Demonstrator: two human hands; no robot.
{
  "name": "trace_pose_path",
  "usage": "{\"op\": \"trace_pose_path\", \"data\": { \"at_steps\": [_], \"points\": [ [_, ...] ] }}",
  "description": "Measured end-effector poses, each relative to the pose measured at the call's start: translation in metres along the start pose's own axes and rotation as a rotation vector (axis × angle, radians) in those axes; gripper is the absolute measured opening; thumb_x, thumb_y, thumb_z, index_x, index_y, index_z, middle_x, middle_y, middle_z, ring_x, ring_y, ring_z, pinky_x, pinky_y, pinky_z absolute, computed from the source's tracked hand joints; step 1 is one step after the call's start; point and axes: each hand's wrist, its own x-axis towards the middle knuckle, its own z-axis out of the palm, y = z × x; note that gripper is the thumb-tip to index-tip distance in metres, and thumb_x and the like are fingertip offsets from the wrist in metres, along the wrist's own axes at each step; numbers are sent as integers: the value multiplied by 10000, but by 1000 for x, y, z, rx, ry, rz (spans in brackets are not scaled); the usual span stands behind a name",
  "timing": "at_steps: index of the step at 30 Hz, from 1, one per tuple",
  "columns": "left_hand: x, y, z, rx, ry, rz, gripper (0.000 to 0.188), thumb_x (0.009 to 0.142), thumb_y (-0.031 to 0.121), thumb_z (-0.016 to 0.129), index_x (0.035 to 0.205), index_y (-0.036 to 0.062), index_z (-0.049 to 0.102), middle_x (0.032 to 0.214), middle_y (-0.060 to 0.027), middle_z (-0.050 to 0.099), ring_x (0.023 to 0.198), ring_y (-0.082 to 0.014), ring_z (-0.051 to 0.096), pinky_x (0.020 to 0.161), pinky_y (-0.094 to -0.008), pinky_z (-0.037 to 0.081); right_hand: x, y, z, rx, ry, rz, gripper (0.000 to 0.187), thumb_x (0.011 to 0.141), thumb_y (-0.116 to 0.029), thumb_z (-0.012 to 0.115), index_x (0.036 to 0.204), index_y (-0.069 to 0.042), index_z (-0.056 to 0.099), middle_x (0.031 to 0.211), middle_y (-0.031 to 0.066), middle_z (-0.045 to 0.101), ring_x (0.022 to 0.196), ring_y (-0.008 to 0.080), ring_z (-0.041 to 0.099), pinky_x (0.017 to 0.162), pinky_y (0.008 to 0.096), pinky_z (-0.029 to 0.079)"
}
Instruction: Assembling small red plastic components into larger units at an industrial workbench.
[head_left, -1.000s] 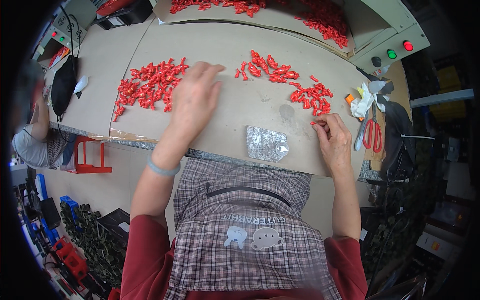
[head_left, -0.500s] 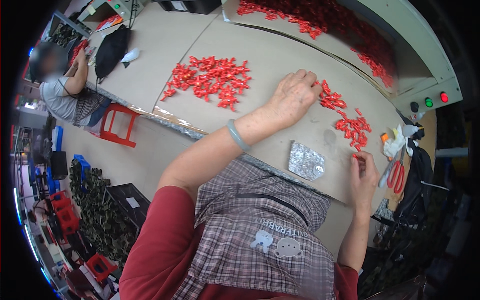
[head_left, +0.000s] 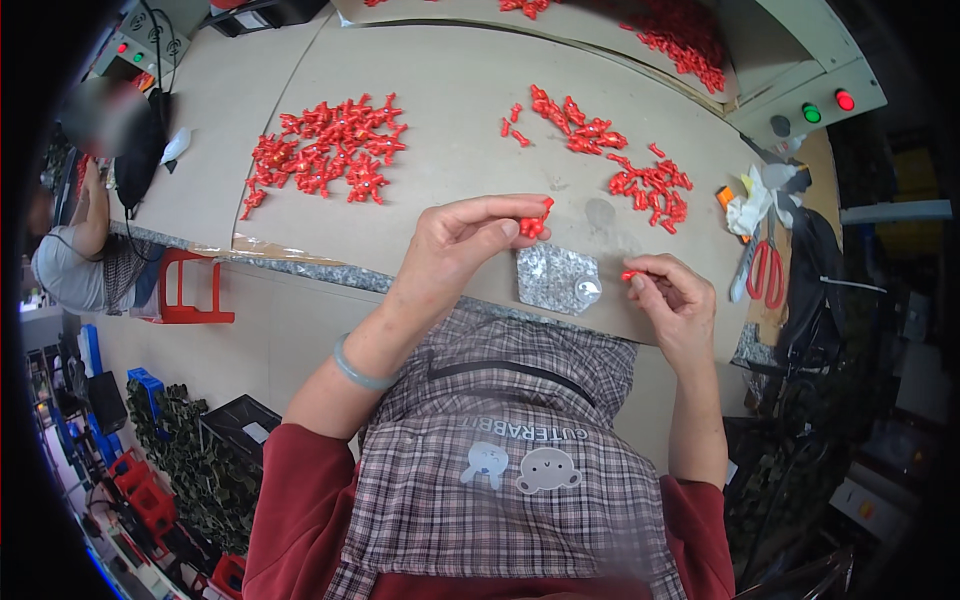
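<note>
My left hand [head_left: 455, 245] is closed on a small glossy red plastic figure [head_left: 533, 227], pinched between thumb and fingers above the worktable's near part. To the right, my right hand [head_left: 678, 305] pinches a tiny red plastic piece [head_left: 629, 275] at its fingertips. Between the hands lies a grey speckled slab [head_left: 548, 278] with a small clear round thing [head_left: 588, 289] on its right corner. Beyond them rest a pile of red figure bodies [head_left: 575, 125], a few loose red pieces [head_left: 515, 128] and a pile of small red parts [head_left: 652, 188].
A large heap of red figures [head_left: 330, 150] lies at left on the table. Red-handled scissors [head_left: 768, 275], crumpled white tissue [head_left: 748, 208] and a black bag [head_left: 812, 270] sit at right. A metal housing with lit buttons [head_left: 812, 112] stands behind. A co-worker [head_left: 75, 265] sits far left.
My left hand has come back from the far pile toward me and now holds a red figure. My right hand has moved left with its red piece. The whole view has shifted.
</note>
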Motion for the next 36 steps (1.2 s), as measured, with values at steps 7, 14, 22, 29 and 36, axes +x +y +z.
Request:
{"op": "trace_pose_path", "data": {
  "at_steps": [7, 14, 22, 29, 36],
  "points": [
    [-11, -12, 9, -48, -13, -19, 301, 904, -37, 642, 1204, -31, 625, 1126, -147, 683, 1004, -209, 684, 937, -320, 541, -2, -3, 7, -80, -53, -27, 140, 892, 24, 645, 1024, 24, 690, 928, 87, 707, 779, 120, 688, 710, 239, 566],
    [-19, -15, 17, -6, -76, -110, 315, 897, -60, 635, 1206, -13, 593, 1070, -110, 686, 1008, -187, 678, 914, -303, 551, -4, -4, 11, -163, -14, -105, 120, 867, 64, 622, 967, 15, 665, 914, 77, 649, 768, 130, 663, 656, 263, 553],
    [-24, -12, 19, 11, -108, -129, 288, 933, -38, 604, 1220, -30, 571, 1086, -87, 662, 983, -156, 683, 881, -262, 544, -6, -7, 15, -329, -26, -228, 148, 824, 70, 666, 953, 1, 690, 909, 78, 638, 738, 151, 667, 634, 268, 545],
    [-26, -18, 18, 35, -115, -155, 297, 939, -18, 613, 1231, -50, 570, 1086, -106, 686, 985, -172, 694, 859, -273, 563, -8, -10, 17, -431, -53, -272, 162, 808, 68, 696, 948, -13, 702, 923, 86, 634, 704, 162, 649, 613, 286, 527],
    [-25, -22, 17, 12, -123, -152, 277, 951, 2, 608, 1221, -45, 573, 1072, -96, 685, 986, -162, 690, 863, -275, 563, -7, -11, 18, -460, -78, -320, 160, 816, 81, 681, 951, -4, 689, 938, 92, 622, 721, 172, 651, 612, 298, 530]
  ]
}}
